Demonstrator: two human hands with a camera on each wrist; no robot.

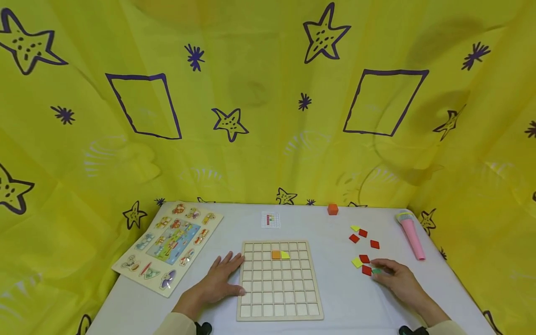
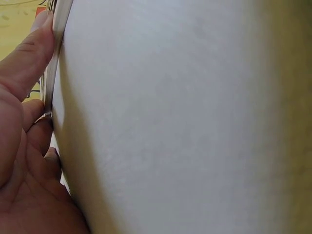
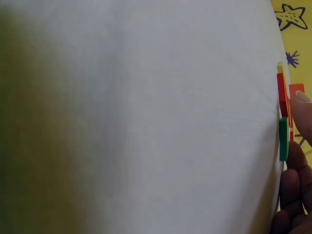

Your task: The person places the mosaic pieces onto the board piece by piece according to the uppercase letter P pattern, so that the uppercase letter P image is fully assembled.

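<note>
My left hand (image 1: pixel 219 280) lies spread at the left side of a wooden grid board (image 1: pixel 280 318), its fingertips and thumb at the edge. An orange square tile (image 1: pixel 276 254) and a yellow tile with a curved side (image 1: pixel 285 255) sit side by side in the board's grid. To the right, my right hand (image 1: pixel 395 280) reaches low over loose tiles, thumb and index finger apart around a green tile (image 1: pixel 377 271). That green tile (image 3: pixel 283 139) shows beside the fingers in the right wrist view. Red tiles (image 1: pixel 364 258) and a yellow tile (image 1: pixel 357 263) lie just left of the fingertips.
Farther back lie more red tiles (image 1: pixel 374 244) and a small yellow one (image 1: pixel 355 228). A pink toy microphone (image 1: pixel 412 236) is at the right, an orange block (image 1: pixel 332 209) and a pattern card (image 1: pixel 270 219) at the back. A picture puzzle board (image 1: pixel 169 246) lies left.
</note>
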